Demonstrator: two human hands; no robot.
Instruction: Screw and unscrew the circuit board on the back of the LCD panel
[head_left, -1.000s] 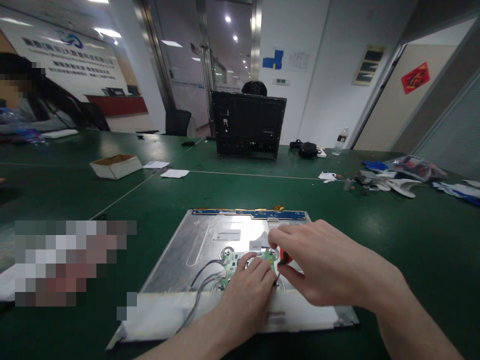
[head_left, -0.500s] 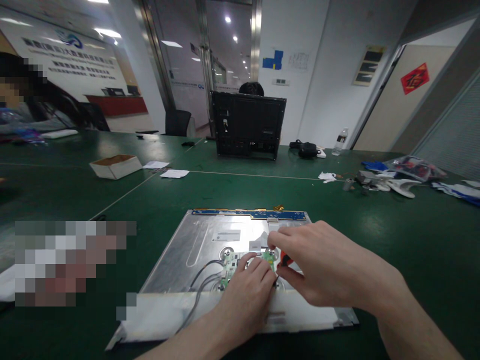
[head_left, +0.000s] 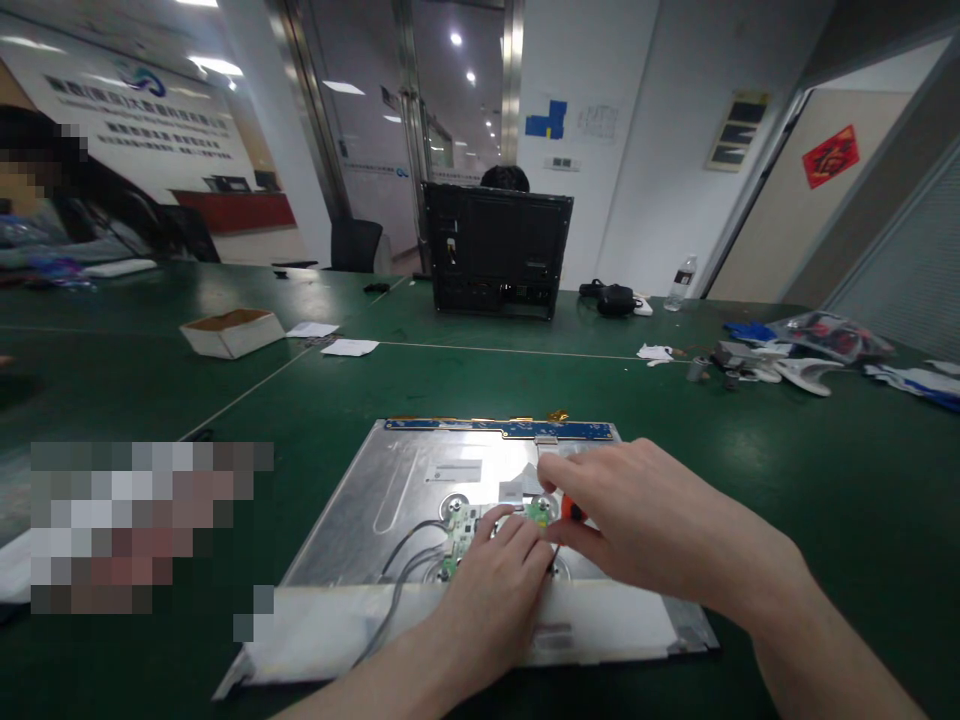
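A flat metal display panel [head_left: 397, 475] lies back side up in front of me, with a blue circuit strip [head_left: 517, 430] along its far edge. On its middle sits a small green circuit board [head_left: 461, 525], partly under my fingers. My left hand [head_left: 504, 575] lies over the board with its fingers forward, the index finger apart from the others; its thumb is hidden. My right hand [head_left: 622, 510] is closed around the orange-red handle of a screwdriver [head_left: 574, 508]. The thin shaft slants down to the board's right side, where its tip is hidden beside my left hand.
Grey cables [head_left: 405, 590] run from the board's left side over the panel. Farther back on the green table stand a box [head_left: 232, 335], a black monitor [head_left: 499, 250] and a bottle [head_left: 680, 283]. Loose parts [head_left: 750, 360] lie at the right. People sit behind the table.
My right hand has turned slightly around the screwdriver, and more of its orange handle shows. My left hand stays nearly where it was on the board.
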